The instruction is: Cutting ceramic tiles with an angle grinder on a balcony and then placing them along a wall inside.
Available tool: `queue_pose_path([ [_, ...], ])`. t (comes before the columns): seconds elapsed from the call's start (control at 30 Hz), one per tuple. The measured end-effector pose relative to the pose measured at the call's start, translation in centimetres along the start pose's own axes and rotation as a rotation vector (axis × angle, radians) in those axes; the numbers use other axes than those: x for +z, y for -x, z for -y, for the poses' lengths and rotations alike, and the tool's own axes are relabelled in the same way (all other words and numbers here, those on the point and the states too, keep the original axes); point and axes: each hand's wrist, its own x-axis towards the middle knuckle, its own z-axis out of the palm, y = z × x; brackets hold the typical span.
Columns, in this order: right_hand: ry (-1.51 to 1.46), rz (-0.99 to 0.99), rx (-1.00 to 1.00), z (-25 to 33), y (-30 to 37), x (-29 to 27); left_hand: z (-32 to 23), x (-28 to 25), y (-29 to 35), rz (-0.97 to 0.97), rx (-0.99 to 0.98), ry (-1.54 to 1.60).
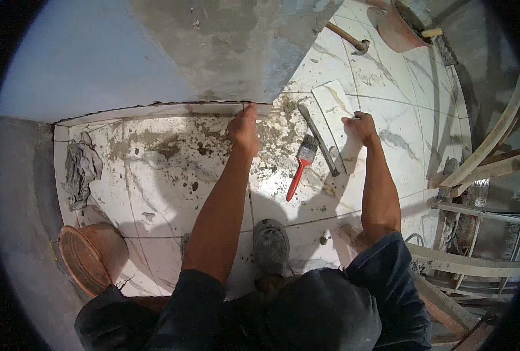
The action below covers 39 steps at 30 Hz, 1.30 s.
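My left hand is closed at the foot of the wall, its fingers on the top edge of a pale skirting tile near the wall's outer corner. To the right, my right hand grips the edge of a loose, marble-patterned tile strip, thumb on its face. The strip leans over the floor tiles. Beside it lies a long, narrow metal bar. Left of the bar rests a flat paintbrush with a red handle and grey, mortar-covered bristles.
Mortar crumbs litter the white tiled floor. A crumpled grey cloth lies at left, above a tipped orange bucket. A claw hammer and an orange container are at far right. Wooden framing stands at right.
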Motion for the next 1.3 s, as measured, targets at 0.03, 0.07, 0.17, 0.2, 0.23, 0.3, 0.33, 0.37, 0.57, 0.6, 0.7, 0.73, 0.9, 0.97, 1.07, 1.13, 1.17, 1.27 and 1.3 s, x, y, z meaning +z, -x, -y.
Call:
queue_pose_path([
  [0.03,-0.050,-0.073,-0.064,-1.0,-1.0,-1.0,0.1,0.8,0.1,-0.019,-0.039,-0.005],
  [0.07,-0.053,-0.064,-0.069,0.0,-0.7,-0.8,-0.1,0.6,0.1,-0.025,-0.032,-0.006],
  [0.17,-0.302,-0.095,-0.250,7.8,2.8,-1.2,-0.7,-0.7,-0.3,-0.068,-0.008,-0.038],
  [0.2,-0.478,-0.025,-0.254,10.1,4.0,-1.8,-0.8,-0.9,-0.3,-0.054,-0.041,-0.050],
  [0.23,-0.574,-0.017,-0.351,11.6,4.6,-2.4,-0.9,-0.8,-0.2,-0.034,-0.074,-0.059],
  [0.3,-0.840,-0.021,-0.438,13.7,5.3,-2.4,-1.1,-0.3,0.0,-0.054,-0.102,-0.074],
  [0.33,-0.839,-0.019,-0.440,14.4,6.0,-1.9,-1.2,-0.3,0.1,-0.081,-0.125,-0.095],
  [0.37,-0.907,0.085,-0.559,15.5,7.7,-1.1,-1.5,-0.3,0.2,-0.085,-0.125,-0.092],
  [0.57,-1.004,0.194,-0.743,16.1,9.7,3.1,-1.3,0.0,-0.1,-0.111,-0.086,-0.172],
  [0.6,-1.005,0.190,-0.737,16.3,10.1,3.7,-1.4,0.1,-0.1,-0.099,-0.112,-0.153],
  [0.7,-1.058,0.174,-0.752,16.7,10.4,5.2,-1.7,0.2,0.0,-0.092,-0.147,-0.129],
  [0.73,-1.058,0.171,-0.751,16.7,10.5,5.5,-1.8,0.2,0.0,-0.099,-0.156,-0.123],
  [0.9,-1.077,0.166,-0.762,16.9,10.8,6.8,-1.5,-0.6,-1.0,-0.094,-0.171,-0.159],
  [0.97,-1.073,0.153,-0.760,16.7,10.9,6.8,-1.3,-0.7,-1.2,-0.078,-0.167,-0.154],
  [1.07,-1.097,0.142,-0.762,16.6,11.0,6.7,-0.6,-0.8,-1.4,-0.055,-0.153,-0.107],
  [1.13,-1.083,0.131,-0.743,16.6,11.1,6.7,-0.2,-1.6,-1.8,-0.020,-0.112,-0.101],
  [1.17,-1.089,0.132,-0.744,16.8,11.1,7.0,0.3,-3.1,-2.6,-0.021,-0.109,-0.105],
  [1.27,-1.107,0.144,-0.771,17.3,11.2,7.5,0.8,-4.9,-3.6,0.252,0.228,-0.275],
  [1.3,-1.103,0.129,-0.771,16.7,11.1,6.9,0.4,-2.7,-2.7,0.121,0.053,-0.180],
])
